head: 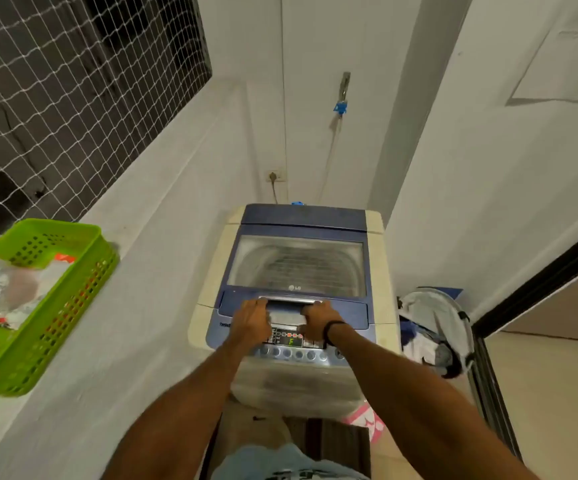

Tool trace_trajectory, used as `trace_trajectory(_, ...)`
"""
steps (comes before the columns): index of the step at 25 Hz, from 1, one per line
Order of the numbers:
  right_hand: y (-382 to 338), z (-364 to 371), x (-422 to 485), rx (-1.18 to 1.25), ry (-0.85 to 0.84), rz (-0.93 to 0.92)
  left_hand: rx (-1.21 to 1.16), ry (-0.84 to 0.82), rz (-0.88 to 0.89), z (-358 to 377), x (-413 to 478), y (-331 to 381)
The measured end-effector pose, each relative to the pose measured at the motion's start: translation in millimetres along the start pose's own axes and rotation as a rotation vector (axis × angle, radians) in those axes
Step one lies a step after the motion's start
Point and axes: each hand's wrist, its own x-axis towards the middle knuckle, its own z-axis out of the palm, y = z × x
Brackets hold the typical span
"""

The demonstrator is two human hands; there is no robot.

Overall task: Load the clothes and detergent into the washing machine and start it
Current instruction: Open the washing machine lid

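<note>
Cream top-loading washing machine stands on the floor in the far corner of the narrow room, back to the wall. Its blue lid with clear window is down. Left hand and right hand grip the silver handle at the lid's front edge, fingers curled over it, one at each end. Control panel sits just below the hands; the display is lit and shows "F". Grey laundry bag lies on the floor just right of the machine, with pale clothes inside. Green perforated plastic basket sits at the edge of the white ledge on the left; a crumpled clear packet lies inside it, contents unreadable.
</note>
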Motion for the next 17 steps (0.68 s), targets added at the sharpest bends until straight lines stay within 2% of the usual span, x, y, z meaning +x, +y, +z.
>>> trace_trajectory(3,-1.2,13.5,7.2,-0.008,0.033,0.049,0.085,-0.07,0.092,6.1,1.6,-0.6)
trace_trajectory(7,-2.4,5.1,15.7,0.051,-0.069,0.09,0.3,-0.23,0.18,-11.0,26.3,4.8)
trace_trajectory(10,-6.5,-15.8,10.0,-0.033,-0.132,0.09,0.426,-0.276,0.237,-26.5,33.6,11.2)
trace_trajectory(13,-11.3,-78.9,-3.6,-0.025,-0.066,0.043,0.353,-0.083,0.278,-70.9,35.1,17.2)
trace_trajectory(15,-3.9,-133.8,-2.0,0.021,0.048,0.027,0.234,0.2,0.283,-109.7,45.6,24.5)
trace_trajectory(17,3.5,-189.8,6.1,0.082,0.242,0.026,0.098,0.55,0.261,-141.7,62.8,35.9)
